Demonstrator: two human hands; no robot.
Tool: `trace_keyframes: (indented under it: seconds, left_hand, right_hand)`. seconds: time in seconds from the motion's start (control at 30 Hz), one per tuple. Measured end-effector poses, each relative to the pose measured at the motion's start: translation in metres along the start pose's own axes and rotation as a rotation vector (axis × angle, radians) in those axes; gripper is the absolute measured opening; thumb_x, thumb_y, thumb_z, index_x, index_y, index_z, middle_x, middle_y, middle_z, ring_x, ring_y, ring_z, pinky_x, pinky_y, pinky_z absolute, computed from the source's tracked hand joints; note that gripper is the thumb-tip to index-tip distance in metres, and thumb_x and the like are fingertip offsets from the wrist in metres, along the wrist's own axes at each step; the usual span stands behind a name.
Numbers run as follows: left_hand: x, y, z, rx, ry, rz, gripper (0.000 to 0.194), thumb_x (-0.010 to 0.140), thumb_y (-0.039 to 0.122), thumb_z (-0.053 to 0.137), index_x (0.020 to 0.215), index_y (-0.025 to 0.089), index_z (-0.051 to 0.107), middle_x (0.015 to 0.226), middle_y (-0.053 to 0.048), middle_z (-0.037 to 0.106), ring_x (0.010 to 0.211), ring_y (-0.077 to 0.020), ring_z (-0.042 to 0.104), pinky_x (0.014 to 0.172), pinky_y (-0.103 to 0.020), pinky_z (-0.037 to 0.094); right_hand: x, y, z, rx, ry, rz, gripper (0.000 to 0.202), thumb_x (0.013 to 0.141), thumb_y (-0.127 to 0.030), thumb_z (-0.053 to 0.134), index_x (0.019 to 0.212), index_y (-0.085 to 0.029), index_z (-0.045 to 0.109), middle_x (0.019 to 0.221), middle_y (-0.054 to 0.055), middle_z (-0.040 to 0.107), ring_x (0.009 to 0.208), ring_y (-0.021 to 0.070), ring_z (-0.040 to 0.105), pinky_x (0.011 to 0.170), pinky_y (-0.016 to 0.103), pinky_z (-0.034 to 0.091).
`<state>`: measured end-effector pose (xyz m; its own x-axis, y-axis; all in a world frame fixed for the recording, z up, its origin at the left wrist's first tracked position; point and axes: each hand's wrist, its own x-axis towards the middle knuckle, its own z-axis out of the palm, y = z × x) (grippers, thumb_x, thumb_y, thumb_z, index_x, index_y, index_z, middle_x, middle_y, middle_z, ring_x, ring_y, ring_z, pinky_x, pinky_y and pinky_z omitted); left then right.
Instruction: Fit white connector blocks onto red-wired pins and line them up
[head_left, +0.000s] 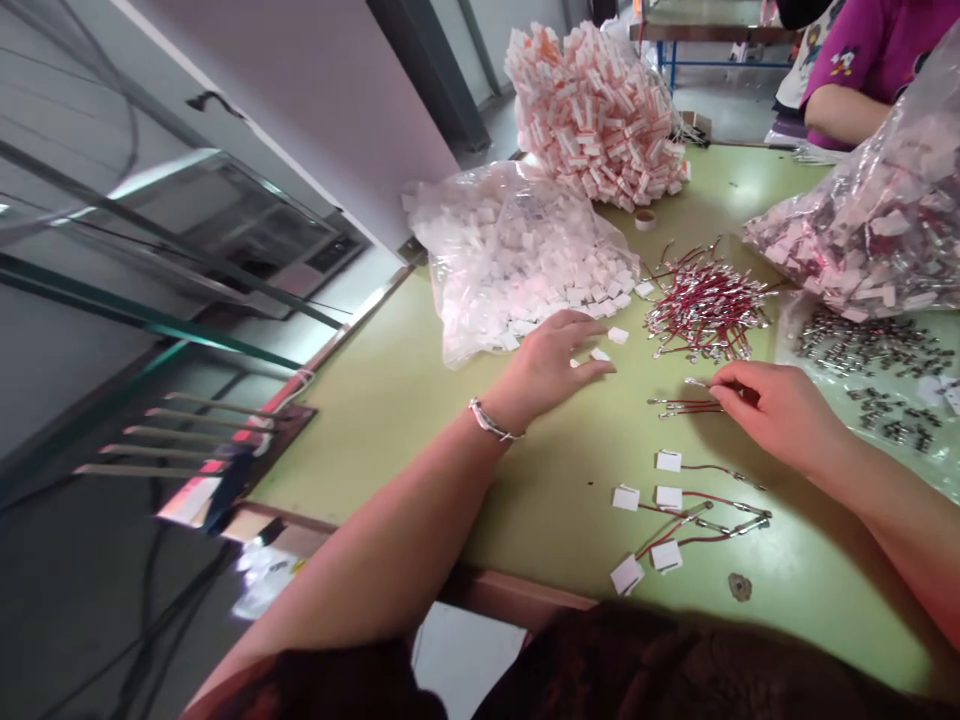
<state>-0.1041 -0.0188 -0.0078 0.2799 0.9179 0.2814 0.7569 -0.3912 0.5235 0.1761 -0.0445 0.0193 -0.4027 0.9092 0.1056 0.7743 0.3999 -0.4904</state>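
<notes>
My left hand [559,360] is spread low over the table beside a few loose white connector pieces [618,336], in front of a clear bag of white pieces [517,250]. My right hand [757,395] pinches a short wire by its metal end [696,382], just above several red wires [679,408] lying in a row. A pile of red wires with metal ends [709,305] is beyond the right hand. Nearer my body, several white blocks with red wires attached [669,498] lie on the green table [540,510].
A large heap of pink-white pieces [600,120] and a tape roll [645,219] are at the back. Small metal parts [874,345] lie on plastic at right, below a full bag [892,220]. A metal-pronged rack [262,440] stands at the left edge. Another person [862,80] is back right.
</notes>
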Motion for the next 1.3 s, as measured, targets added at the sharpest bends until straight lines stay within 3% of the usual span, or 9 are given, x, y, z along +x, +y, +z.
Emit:
trace_keyframes:
  seconds: [0.13, 0.27, 0.43, 0.63, 0.7, 0.83, 0.9, 1.0, 1.3]
  left_hand:
    - [0.000, -0.004, -0.010, 0.029, -0.037, 0.079, 0.029, 0.081, 0.033, 0.064, 0.107, 0.019, 0.068, 0.107, -0.010, 0.064, 0.101, -0.0217, 0.058, 0.094, -0.039, 0.046]
    - [0.007, -0.007, 0.005, 0.159, -0.145, 0.178, 0.027, 0.088, 0.023, 0.054, 0.112, 0.019, 0.066, 0.111, -0.010, 0.064, 0.106, -0.0236, 0.054, 0.097, -0.042, 0.043]
    - [0.016, -0.002, 0.023, 0.231, -0.079, 0.117, 0.022, 0.090, 0.021, 0.051, 0.100, 0.015, 0.069, 0.101, -0.010, 0.068, 0.098, -0.0227, 0.058, 0.093, -0.038, 0.045]
    - [0.017, 0.007, 0.031, 0.220, -0.100, 0.034, 0.014, 0.087, 0.019, 0.054, 0.089, 0.015, 0.067, 0.094, -0.008, 0.069, 0.094, -0.0232, 0.060, 0.085, -0.037, 0.048]
    - [0.015, 0.011, 0.030, 0.189, -0.056, 0.025, 0.015, 0.086, 0.019, 0.054, 0.090, 0.016, 0.068, 0.095, -0.008, 0.069, 0.095, -0.0228, 0.061, 0.087, -0.038, 0.048]
    - [0.006, 0.028, 0.028, -0.268, 0.068, -0.111, 0.033, 0.080, 0.019, 0.062, 0.113, 0.018, 0.063, 0.095, -0.006, 0.066, 0.081, -0.0160, 0.063, 0.077, -0.032, 0.053]
    - [0.000, 0.040, 0.029, -0.598, 0.040, -0.205, 0.043, 0.075, 0.021, 0.067, 0.118, 0.016, 0.061, 0.093, -0.005, 0.065, 0.074, -0.0129, 0.062, 0.069, -0.028, 0.054]
    - [-0.007, 0.052, 0.034, -0.922, -0.076, -0.300, 0.036, 0.070, 0.022, 0.072, 0.105, 0.013, 0.066, 0.086, -0.004, 0.066, 0.073, -0.0113, 0.063, 0.068, -0.025, 0.054]
    - [-0.009, 0.055, 0.039, -1.146, -0.189, -0.332, 0.022, 0.067, 0.017, 0.074, 0.088, 0.014, 0.069, 0.082, -0.002, 0.071, 0.073, -0.0102, 0.065, 0.075, -0.025, 0.054]
  right_hand:
    - [0.000, -0.002, -0.003, -0.015, 0.001, 0.021, 0.018, 0.087, -0.032, 0.050, 0.080, -0.023, 0.065, 0.068, 0.000, 0.066, 0.054, 0.0131, 0.051, 0.053, 0.029, 0.035]
    - [0.001, -0.003, 0.000, -0.027, -0.023, 0.016, 0.018, 0.086, -0.029, 0.050, 0.081, -0.023, 0.066, 0.072, 0.001, 0.067, 0.055, 0.0134, 0.052, 0.054, 0.029, 0.036]
    - [0.002, -0.001, 0.003, -0.058, -0.032, 0.004, 0.019, 0.086, -0.027, 0.049, 0.082, -0.022, 0.067, 0.072, 0.002, 0.067, 0.055, 0.0131, 0.053, 0.053, 0.028, 0.035]
    - [0.003, 0.001, 0.002, -0.046, -0.048, 0.035, 0.020, 0.084, -0.028, 0.050, 0.076, -0.021, 0.066, 0.064, 0.000, 0.065, 0.049, 0.0109, 0.046, 0.052, 0.028, 0.032]
    - [0.003, 0.001, 0.002, -0.018, -0.047, 0.056, 0.019, 0.083, -0.028, 0.050, 0.074, -0.021, 0.066, 0.062, 0.000, 0.063, 0.049, 0.0105, 0.044, 0.052, 0.028, 0.031]
    - [0.002, -0.003, 0.000, 0.110, -0.033, 0.105, 0.018, 0.082, -0.030, 0.052, 0.070, -0.020, 0.062, 0.058, -0.001, 0.058, 0.050, 0.0099, 0.042, 0.053, 0.028, 0.031]
    - [0.001, -0.007, -0.001, 0.252, -0.066, 0.132, 0.021, 0.082, -0.032, 0.052, 0.067, -0.019, 0.059, 0.057, -0.002, 0.053, 0.051, 0.0094, 0.040, 0.053, 0.027, 0.031]
    - [0.000, -0.013, -0.001, 0.501, -0.195, 0.211, 0.025, 0.083, -0.035, 0.051, 0.064, -0.019, 0.055, 0.055, -0.004, 0.045, 0.049, 0.0083, 0.035, 0.049, 0.026, 0.028]
    - [0.001, -0.013, 0.009, 0.808, -0.350, 0.326, 0.023, 0.079, -0.039, 0.058, 0.067, -0.019, 0.058, 0.053, -0.005, 0.043, 0.048, 0.0076, 0.032, 0.046, 0.025, 0.022]
